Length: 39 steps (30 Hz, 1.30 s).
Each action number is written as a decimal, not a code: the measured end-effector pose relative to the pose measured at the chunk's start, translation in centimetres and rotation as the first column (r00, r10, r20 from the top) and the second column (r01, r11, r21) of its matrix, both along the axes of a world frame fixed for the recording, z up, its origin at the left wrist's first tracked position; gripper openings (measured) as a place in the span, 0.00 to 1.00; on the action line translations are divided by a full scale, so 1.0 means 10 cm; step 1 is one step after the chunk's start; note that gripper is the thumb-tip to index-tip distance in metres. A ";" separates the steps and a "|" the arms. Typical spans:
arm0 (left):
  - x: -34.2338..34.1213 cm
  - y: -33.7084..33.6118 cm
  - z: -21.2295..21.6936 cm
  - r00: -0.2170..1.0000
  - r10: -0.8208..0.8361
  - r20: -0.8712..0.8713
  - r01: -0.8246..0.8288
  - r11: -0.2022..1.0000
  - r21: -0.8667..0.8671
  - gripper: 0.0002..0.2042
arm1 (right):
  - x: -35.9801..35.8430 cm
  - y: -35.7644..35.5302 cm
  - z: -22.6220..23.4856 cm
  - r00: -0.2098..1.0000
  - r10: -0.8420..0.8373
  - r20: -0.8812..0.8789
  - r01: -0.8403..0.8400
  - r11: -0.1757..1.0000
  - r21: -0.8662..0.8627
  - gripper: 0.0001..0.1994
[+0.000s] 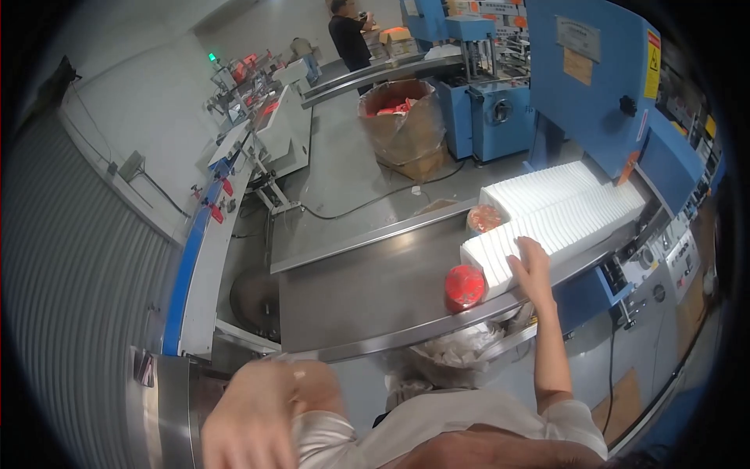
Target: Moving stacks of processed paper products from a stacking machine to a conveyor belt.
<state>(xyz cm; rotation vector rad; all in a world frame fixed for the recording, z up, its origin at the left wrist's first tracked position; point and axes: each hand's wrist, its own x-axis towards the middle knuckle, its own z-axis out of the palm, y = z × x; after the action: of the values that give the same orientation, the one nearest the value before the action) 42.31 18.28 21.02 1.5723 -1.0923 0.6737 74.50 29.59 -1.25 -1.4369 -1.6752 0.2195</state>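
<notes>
Two long rows of white folded sheets, looking like paper or tissue (558, 223), lie side by side on a metal conveyor bed (351, 293). My right hand (533, 272) rests on the near row close to its left end, fingers stretched and thumb apart. A red round block or can (466, 288) stands against the end of that row. A second reddish cylinder (485, 219) sits at the end of the far row. At the lower left, my left hand (254, 414) is off the conveyor and blurred by motion; whether it holds anything cannot be made out.
A tall blue machine (594, 86) stands over the right end of the conveyor. Beyond the bed is a large plastic-lined cardboard drum (402, 129) with red things inside. Crumpled white material (457, 348) fills a bag below the near edge. Another person (349, 39) stands at the back.
</notes>
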 end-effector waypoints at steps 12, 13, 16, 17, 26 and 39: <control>1.16 0.88 -1.95 -0.428 0.872 -0.238 -0.820 -0.264 0.508 0.08 | 1.22 0.36 -0.30 0.843 -0.530 -0.087 0.537 0.826 0.171 0.18; 1.18 0.89 -2.02 -0.382 0.891 -0.246 -0.835 -0.219 0.504 0.08 | 1.30 0.43 -0.33 0.825 -0.551 -0.126 0.565 0.811 0.155 0.19; 1.26 0.95 -2.19 -0.532 0.817 -0.222 -0.754 -0.337 0.564 0.09 | 1.56 0.47 -0.33 0.768 -0.621 -0.159 0.638 0.764 0.095 0.21; 1.28 0.97 -2.23 -0.542 0.816 -0.201 -0.737 -0.347 0.579 0.09 | 1.64 0.48 -0.33 0.750 -0.642 -0.157 0.655 0.754 0.047 0.22; 1.32 1.03 -2.38 -0.573 0.806 -0.149 -0.694 -0.380 0.612 0.11 | 1.90 0.65 -0.38 0.711 -0.685 -0.160 0.694 0.720 0.001 0.25; 1.41 1.14 -2.42 -0.643 0.765 -0.039 -0.607 -0.478 0.635 0.18 | 1.32 0.61 -0.17 0.791 -0.429 0.437 0.522 0.845 -0.116 0.31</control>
<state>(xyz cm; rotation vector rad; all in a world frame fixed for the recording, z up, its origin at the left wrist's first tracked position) 56.40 29.73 -3.17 2.4878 1.5540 0.9190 87.66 35.70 -2.90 -2.1517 -1.5558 -0.1862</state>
